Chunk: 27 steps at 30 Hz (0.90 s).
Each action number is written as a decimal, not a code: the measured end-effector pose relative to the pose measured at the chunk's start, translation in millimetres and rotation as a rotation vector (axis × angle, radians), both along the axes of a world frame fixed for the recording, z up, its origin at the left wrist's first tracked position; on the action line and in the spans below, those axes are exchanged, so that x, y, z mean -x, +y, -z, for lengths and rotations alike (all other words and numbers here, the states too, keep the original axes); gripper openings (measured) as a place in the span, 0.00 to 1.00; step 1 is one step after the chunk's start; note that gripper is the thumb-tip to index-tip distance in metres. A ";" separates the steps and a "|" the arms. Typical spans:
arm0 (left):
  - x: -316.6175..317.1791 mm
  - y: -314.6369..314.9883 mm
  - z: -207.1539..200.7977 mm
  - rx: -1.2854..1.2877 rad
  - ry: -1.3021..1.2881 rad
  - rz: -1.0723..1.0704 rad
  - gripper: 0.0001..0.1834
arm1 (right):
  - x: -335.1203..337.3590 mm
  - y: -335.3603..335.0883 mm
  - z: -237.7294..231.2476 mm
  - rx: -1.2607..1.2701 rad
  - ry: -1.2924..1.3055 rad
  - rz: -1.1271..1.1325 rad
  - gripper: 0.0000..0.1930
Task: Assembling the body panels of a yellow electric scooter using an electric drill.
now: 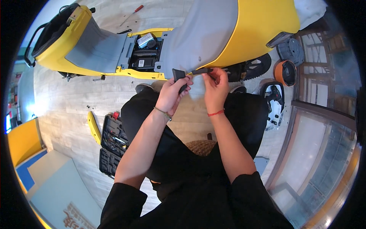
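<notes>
My left hand (pixel 170 93) is closed round a flat black rectangular piece (pixel 178 74), which sticks up past the thumb. In the fingers of my right hand (pixel 216 88) is pinched a short black sleeved connector (pixel 200 71), pointing left toward the flat piece. A thin light strip seems to run between the two; whether they are joined I cannot tell. Both hands are at the near lower edge of a yellow and grey scooter (pixel 263 23). To their upper left, the scooter's open floor compartment (pixel 147 63) shows black parts and a silver box (pixel 145 40).
An open black toolbox (pixel 111 147) lies left of my knees, beside a curved yellow panel (pixel 94 128). A red-handled screwdriver (pixel 133 14) rests on the far floor. An orange helmet (pixel 280 74) and a plastic-wrapped part (pixel 273 107) are at the right, near a glass door (pixel 312 145).
</notes>
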State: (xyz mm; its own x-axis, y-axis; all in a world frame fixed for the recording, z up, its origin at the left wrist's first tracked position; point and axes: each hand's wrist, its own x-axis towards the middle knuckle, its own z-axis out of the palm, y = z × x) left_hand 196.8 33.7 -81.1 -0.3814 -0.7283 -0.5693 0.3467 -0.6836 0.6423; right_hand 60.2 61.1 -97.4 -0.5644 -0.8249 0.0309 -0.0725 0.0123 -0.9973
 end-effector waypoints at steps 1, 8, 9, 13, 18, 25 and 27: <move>4.0 -1.2 -2.3 -0.034 0.010 -0.002 0.13 | 1.7 0.0 1.7 0.004 -0.053 0.000 0.13; 19.6 -6.8 -3.6 -0.166 0.103 0.048 0.17 | 2.0 0.2 -3.4 -0.007 -0.067 0.018 0.11; 22.6 -6.7 -3.8 -0.202 0.137 0.022 0.17 | 3.0 0.4 -2.3 -0.014 -0.069 0.000 0.10; 25.9 -5.8 6.1 -0.253 0.182 -0.057 0.15 | -1.7 0.4 -8.2 -0.023 0.031 0.007 0.09; 33.7 -1.8 6.5 -0.231 0.262 -0.096 0.13 | -1.9 1.4 -4.3 -0.068 0.006 0.049 0.08; 37.6 2.0 11.2 -0.201 0.302 -0.155 0.10 | -14.6 1.0 -11.9 -0.128 0.053 0.120 0.08; 42.0 3.3 9.0 -0.215 0.301 -0.192 0.10 | -19.7 0.4 -13.5 -0.099 0.063 0.147 0.08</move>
